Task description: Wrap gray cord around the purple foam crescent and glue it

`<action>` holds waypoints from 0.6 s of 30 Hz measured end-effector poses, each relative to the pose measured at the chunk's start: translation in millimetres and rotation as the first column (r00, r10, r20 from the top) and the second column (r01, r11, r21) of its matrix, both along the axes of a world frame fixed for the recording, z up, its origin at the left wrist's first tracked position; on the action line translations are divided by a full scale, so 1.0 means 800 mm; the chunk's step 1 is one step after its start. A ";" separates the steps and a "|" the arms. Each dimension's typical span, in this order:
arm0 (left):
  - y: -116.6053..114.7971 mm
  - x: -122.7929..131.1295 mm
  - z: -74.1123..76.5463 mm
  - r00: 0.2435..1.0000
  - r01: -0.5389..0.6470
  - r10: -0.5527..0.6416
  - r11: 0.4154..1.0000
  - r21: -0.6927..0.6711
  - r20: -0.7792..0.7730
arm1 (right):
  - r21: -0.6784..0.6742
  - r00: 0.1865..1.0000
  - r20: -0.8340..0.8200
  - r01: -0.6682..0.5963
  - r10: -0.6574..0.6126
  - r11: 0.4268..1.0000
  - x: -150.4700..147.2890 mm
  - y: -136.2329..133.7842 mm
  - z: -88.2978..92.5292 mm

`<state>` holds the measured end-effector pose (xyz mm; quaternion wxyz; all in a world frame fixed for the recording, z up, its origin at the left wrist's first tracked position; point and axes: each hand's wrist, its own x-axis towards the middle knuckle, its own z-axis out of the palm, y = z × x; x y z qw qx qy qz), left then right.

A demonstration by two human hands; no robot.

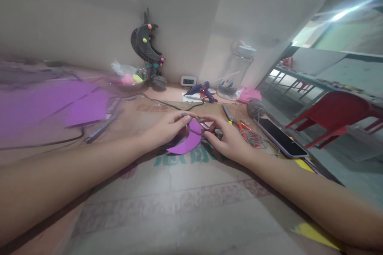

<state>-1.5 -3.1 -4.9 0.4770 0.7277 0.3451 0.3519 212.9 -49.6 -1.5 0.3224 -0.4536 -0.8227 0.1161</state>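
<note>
A purple crescent-shaped foam piece (189, 143) lies on the cardboard-covered table between my two hands. My left hand (167, 127) rests on its left side with fingers curled, fingertips pinching its upper edge. My right hand (226, 137) meets it from the right, fingers closed around a small thin object at the crescent's tip that I cannot make out. The fingertips of both hands nearly touch above the piece.
Orange-handled scissors (237, 123), a twine ball (255, 107) and a phone (281, 137) lie to the right. A blue glue gun (200, 89), small clock (188, 81), plastic jar (237, 71) and black moon decoration (145, 44) stand at the back. Purple sheets (50, 105) lie left. A red chair (338, 113) stands right.
</note>
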 end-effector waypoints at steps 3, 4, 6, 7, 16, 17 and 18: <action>0.001 0.000 0.000 1.000 0.018 -0.018 1.000 -0.001 -0.011 | -0.069 0.998 0.011 -0.062 0.063 0.996 -0.001 0.002 -0.001; 0.001 0.000 0.000 1.000 0.022 -0.022 1.000 0.008 -0.021 | -0.067 0.997 0.030 -0.073 0.075 0.995 -0.001 0.003 -0.002; 0.003 -0.001 0.000 0.998 0.034 -0.032 0.999 0.041 -0.046 | -0.034 0.995 0.082 -0.056 0.059 0.998 0.000 0.005 -0.003; 0.004 -0.001 0.000 0.998 0.041 -0.037 0.997 0.061 -0.058 | -0.013 0.994 0.105 -0.038 0.039 0.999 0.001 0.005 -0.003; 0.010 0.001 -0.004 0.996 0.061 -0.057 0.996 0.058 -0.066 | 0.013 0.990 0.137 -0.033 0.031 0.999 0.003 0.008 -0.003; 0.011 0.000 -0.005 0.997 0.059 -0.057 0.997 0.044 -0.057 | 0.015 0.989 0.137 -0.053 0.050 0.998 0.003 0.008 -0.002; 0.011 0.000 -0.006 0.998 0.055 -0.053 0.998 0.039 -0.044 | 0.020 0.988 0.140 -0.068 0.065 0.997 0.002 0.007 -0.002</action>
